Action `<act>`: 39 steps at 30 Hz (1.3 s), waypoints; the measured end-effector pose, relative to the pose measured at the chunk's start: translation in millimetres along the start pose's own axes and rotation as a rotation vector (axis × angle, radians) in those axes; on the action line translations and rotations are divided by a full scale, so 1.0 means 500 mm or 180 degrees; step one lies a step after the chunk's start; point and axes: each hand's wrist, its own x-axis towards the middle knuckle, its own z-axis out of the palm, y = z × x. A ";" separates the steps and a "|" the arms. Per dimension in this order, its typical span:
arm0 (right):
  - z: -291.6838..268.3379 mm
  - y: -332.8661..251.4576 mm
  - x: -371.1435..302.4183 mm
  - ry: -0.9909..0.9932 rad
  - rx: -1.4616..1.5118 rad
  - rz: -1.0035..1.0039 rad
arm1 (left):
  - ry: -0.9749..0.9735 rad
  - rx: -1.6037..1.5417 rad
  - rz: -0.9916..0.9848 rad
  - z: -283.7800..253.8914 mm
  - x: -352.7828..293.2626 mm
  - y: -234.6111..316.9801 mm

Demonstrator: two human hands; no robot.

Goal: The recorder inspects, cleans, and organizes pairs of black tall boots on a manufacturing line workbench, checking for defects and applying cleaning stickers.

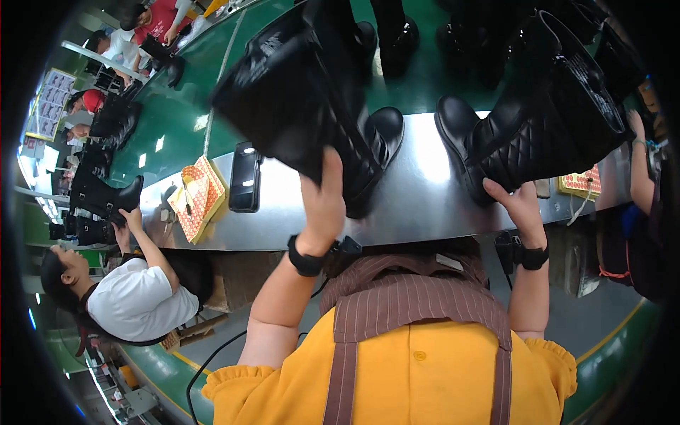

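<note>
Two tall black boots with quilted uppers are on the steel bench edge in front of me, toes turned toward each other. My left hand (324, 205) is at the back of the left boot (333, 120), its fingers partly hidden by the shaft, which is smeared by motion and leans to the upper left. My right hand (520, 211) grips the right boot (520, 134) near its heel, thumb against the back and the other fingers partly hidden. That boot tilts, its open top facing right.
More black boots (398, 42) stand on the green table (170, 127). A black phone (245, 177) and a sheet of orange stickers (200, 197) lie at left; another sticker sheet (582, 184) lies at right. Co-workers are on both sides; the left one (142, 297) handles a buckled boot (106, 195).
</note>
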 end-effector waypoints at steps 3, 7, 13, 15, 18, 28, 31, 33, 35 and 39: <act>-0.012 -0.012 0.006 -0.0280 -0.0214 0.0079 | -0.0892 0.0537 0.0456 -0.030 -0.066 -0.015; -0.017 -0.029 0.015 -0.0514 -0.0663 0.0138 | -0.1438 0.1730 -0.0234 -0.063 -0.052 -0.030; 0.041 -0.025 -0.013 -0.0180 0.0770 0.0506 | -0.0871 0.0246 -0.1064 -0.030 -0.022 -0.023; 0.069 -0.016 -0.029 -0.0319 0.1727 0.0673 | -0.0619 -0.0999 -0.1424 -0.004 -0.033 -0.012; 0.091 -0.010 -0.040 -0.0467 0.2465 0.0793 | -0.0760 -0.1621 -0.1707 0.025 -0.050 0.006; 0.115 -0.023 -0.048 -0.0835 0.2893 0.0301 | -0.1052 -0.2274 -0.1875 0.056 -0.065 0.009; 0.109 -0.001 -0.049 -0.0878 0.2927 0.0356 | -0.1042 -0.2480 -0.2000 0.051 -0.069 0.002; 0.105 0.016 -0.045 -0.0978 0.2831 0.0212 | -0.1093 -0.2624 -0.1997 0.047 -0.066 0.000; 0.107 0.023 -0.037 -0.1079 0.2857 0.0035 | -0.1115 -0.2024 -0.2172 0.045 -0.056 -0.001; 0.123 -0.021 -0.018 -0.0594 0.2219 -0.0009 | -0.1248 -0.2084 -0.1585 0.049 -0.051 -0.010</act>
